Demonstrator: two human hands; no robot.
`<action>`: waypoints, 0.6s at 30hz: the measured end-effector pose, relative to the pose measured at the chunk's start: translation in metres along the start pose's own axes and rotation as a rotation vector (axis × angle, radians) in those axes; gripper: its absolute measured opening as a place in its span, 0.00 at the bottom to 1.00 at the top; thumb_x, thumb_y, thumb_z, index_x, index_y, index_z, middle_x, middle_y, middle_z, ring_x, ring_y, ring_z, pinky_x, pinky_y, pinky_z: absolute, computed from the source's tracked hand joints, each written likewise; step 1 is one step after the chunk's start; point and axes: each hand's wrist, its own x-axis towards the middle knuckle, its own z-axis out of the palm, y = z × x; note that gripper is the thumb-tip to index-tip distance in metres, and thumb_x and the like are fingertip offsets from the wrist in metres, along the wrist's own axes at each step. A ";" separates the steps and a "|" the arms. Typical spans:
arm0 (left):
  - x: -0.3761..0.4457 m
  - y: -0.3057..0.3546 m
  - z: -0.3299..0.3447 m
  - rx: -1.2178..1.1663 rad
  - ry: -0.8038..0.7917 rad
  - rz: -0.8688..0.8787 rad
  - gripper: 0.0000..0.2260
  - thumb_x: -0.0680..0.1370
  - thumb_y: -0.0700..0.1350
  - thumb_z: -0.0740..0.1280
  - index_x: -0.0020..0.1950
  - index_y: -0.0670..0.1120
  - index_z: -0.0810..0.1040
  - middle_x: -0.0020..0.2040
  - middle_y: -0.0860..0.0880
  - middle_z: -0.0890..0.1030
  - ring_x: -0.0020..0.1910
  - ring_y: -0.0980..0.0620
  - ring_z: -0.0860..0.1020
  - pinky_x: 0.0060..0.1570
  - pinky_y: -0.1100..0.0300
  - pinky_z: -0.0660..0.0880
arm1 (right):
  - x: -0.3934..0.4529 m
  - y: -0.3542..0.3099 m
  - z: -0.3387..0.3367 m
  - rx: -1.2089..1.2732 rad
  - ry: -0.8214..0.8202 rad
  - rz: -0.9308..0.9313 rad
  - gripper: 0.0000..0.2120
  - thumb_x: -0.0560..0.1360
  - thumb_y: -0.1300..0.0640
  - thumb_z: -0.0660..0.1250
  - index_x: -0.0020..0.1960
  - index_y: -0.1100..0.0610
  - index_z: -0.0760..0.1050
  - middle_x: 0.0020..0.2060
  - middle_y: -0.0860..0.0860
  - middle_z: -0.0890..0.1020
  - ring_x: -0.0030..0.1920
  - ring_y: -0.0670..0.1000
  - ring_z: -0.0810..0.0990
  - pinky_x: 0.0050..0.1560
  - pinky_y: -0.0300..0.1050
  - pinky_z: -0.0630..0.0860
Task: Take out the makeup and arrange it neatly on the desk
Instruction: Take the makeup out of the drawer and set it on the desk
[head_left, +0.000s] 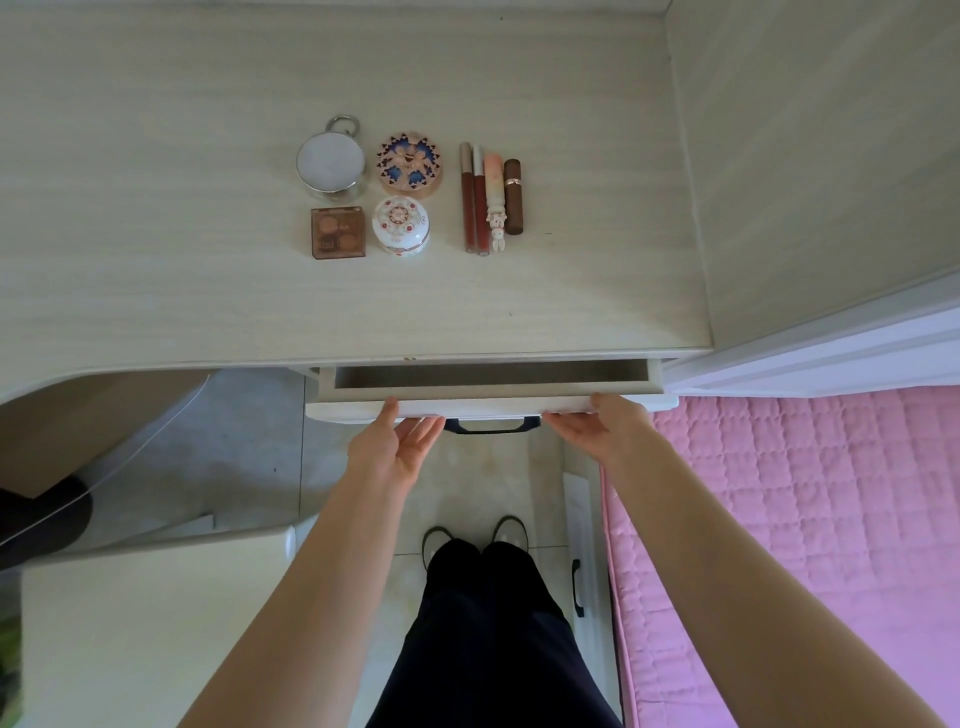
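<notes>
Head camera, looking down: eight pieces of makeup lie in tidy rows on the pale wood-grain desk (156, 260), well back from its front edge. At the left of the group, a round silver-rimmed compact (331, 160) with a ring at its top sits beside a round patterned compact (410, 163) in blue and orange. Just below them lie a square brown eyeshadow palette (339, 232) and a small white floral pot (401, 226). To the right, four slim pieces lie side by side, parallel: two reddish lip gloss tubes (474, 198), a peach tube with a rabbit charm (494, 200) and a brown lipstick (512, 196).

Below the desk edge, the drawer (488, 404) stands slightly open; only a narrow strip of its inside shows. The person's left hand (397, 447) and right hand (597, 423) meet its front panel on either side of the dark handle (491, 426), fingers straight and relaxed, thumbs on the panel's upper edge, gripping nothing. A pink quilted bedcover (805, 519) lies at right, tiled floor (249, 441) below.
</notes>
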 end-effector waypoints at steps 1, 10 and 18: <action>0.001 0.001 0.002 0.002 -0.004 0.007 0.09 0.80 0.39 0.63 0.59 0.38 0.72 0.57 0.35 0.75 0.49 0.36 0.78 0.50 0.41 0.79 | 0.001 -0.001 0.002 0.007 -0.002 -0.006 0.06 0.80 0.69 0.53 0.51 0.64 0.69 0.53 0.66 0.78 0.52 0.68 0.79 0.42 0.64 0.77; 0.010 0.011 0.021 -0.039 -0.052 0.032 0.17 0.83 0.38 0.56 0.72 0.37 0.63 0.66 0.33 0.72 0.60 0.32 0.75 0.48 0.41 0.77 | 0.009 -0.015 0.018 0.018 -0.003 -0.041 0.12 0.82 0.68 0.49 0.62 0.68 0.67 0.60 0.69 0.75 0.58 0.69 0.77 0.52 0.67 0.75; 0.014 0.014 0.026 -0.040 -0.027 0.045 0.16 0.82 0.38 0.59 0.70 0.36 0.66 0.63 0.33 0.73 0.56 0.32 0.76 0.45 0.42 0.77 | 0.011 -0.017 0.021 0.039 0.019 -0.030 0.13 0.81 0.69 0.45 0.57 0.67 0.67 0.61 0.69 0.73 0.60 0.70 0.75 0.56 0.68 0.73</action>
